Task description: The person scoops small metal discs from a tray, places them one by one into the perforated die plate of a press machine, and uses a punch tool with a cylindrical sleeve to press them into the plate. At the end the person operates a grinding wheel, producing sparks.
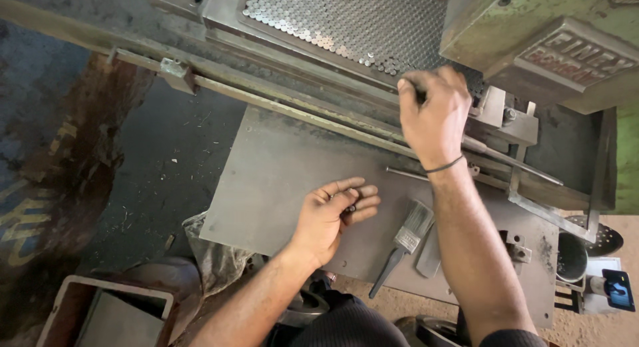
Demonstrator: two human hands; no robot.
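The left hand (335, 214) rests palm-up on the grey metal plate (266, 180), fingers curled loosely around a few small metal pins (349, 200). At one o'clock from it, the right hand (436, 114) reaches up, fingertips pinched together at the tray of packed pins (346, 21). A paintbrush (407, 240) lies at three o'clock of the left hand.

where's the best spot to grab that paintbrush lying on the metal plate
Take the paintbrush by its dark handle, the narrow end pointing down-left toward the plate's near edge. It lies flat, bristles up-right beside the right forearm, so coming from the near side, probably with the left hand, looks clearest. The handle is slim, so a pinch from above should do.
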